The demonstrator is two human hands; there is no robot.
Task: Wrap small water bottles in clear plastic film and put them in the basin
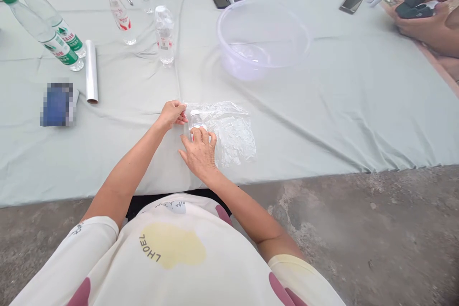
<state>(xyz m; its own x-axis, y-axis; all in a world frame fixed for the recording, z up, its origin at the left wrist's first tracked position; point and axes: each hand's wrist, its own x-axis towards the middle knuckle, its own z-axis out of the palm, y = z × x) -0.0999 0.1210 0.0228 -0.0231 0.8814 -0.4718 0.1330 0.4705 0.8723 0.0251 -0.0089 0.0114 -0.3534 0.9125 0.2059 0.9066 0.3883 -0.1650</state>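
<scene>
A sheet of clear plastic wrap [234, 136] lies crinkled on the cloth near the table's front edge. On its left part a small water bottle [195, 117] with a white cap lies flat, its lower half covered by my right hand [201, 150]. The fingers of that hand are spread and curved over the bottle; whether they grip it is unclear. My left hand [174, 114] pinches the upper left corner of the wrap, beside the bottle's cap.
A translucent basin [247, 74] stands beyond the wrap. To the left are a roll of wrap [92, 71], two green-capped bottles [64, 55] and several small bottles, one a wrapped bottle [165, 40]. Phones [351, 3] lie far off; another person's hands [426, 24] are at right.
</scene>
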